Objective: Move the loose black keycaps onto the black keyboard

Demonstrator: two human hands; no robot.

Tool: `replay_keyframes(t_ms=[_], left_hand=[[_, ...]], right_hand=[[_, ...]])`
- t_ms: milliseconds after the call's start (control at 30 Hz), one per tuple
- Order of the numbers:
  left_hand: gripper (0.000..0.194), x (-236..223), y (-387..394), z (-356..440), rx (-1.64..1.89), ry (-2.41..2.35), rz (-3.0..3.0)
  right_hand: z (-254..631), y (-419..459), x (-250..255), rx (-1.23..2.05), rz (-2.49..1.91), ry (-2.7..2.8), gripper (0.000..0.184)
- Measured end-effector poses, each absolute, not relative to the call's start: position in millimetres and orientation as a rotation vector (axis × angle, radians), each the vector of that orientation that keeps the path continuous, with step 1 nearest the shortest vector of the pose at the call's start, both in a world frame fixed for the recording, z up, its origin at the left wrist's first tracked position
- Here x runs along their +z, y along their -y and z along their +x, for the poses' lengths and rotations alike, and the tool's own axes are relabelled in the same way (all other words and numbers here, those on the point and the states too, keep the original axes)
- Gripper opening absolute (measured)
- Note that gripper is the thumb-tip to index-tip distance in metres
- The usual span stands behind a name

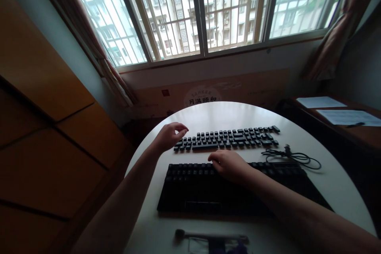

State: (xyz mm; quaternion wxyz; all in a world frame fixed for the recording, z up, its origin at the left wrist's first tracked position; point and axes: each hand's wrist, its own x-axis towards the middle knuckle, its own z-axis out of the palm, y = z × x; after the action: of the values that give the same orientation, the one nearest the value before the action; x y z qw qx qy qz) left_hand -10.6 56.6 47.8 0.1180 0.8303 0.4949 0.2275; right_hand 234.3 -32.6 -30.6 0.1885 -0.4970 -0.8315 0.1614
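A black keyboard [208, 190] lies on the round white table [333, 182] in front of me. Beyond it, several loose black keycaps [229, 138] are laid out in rows in a keyboard's layout. My left hand [170, 136] hovers over the left end of those rows, fingers curled with fingertips pinched together; whether it holds a keycap I cannot make out. My right hand [230, 165] rests on the keyboard's upper middle, fingers bent down onto it, their tips hidden.
A coiled black cable [293, 156] lies right of the keycaps. A dark-handled tool [208, 238] sits at the table's near edge. Wooden cabinets [44, 135] stand left, a desk with papers [342, 113] right, and a cardboard panel [214, 91] under the barred window.
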Motion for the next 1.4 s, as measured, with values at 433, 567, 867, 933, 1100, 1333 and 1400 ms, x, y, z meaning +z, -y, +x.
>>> replay_keyframes(t_ms=[433, 567, 867, 933, 1100, 1333, 1400], left_hand=[[0.036, 13, -153, 30, 0.066, -1.541, 2.218], [0.038, 10, -158, 31, 0.016, -1.504, 2.18], [0.026, -1, -172, 37, -0.022, -1.5, 2.244], [0.023, -2, -171, 38, -0.025, -1.533, 2.27], [0.025, -4, -167, 37, 0.011, -1.641, 2.298], [0.021, 11, -153, 26, 0.379, -1.671, 2.28], [0.029, 22, -137, 20, 0.48, -1.598, 2.255]], right_hand=[[234, 32, -28, 0.42, -1.395, 2.367, 0.03], [234, 31, -28, 0.416, -1.383, 2.377, 0.029], [235, 31, -29, 0.39, -1.355, 2.408, 0.029], [235, 31, -29, 0.387, -1.347, 2.412, 0.029], [235, 30, -30, 0.383, -1.344, 2.409, 0.03], [235, 30, -31, 0.388, -1.348, 2.413, 0.03], [236, 30, -31, 0.395, -1.348, 2.413, 0.03]])
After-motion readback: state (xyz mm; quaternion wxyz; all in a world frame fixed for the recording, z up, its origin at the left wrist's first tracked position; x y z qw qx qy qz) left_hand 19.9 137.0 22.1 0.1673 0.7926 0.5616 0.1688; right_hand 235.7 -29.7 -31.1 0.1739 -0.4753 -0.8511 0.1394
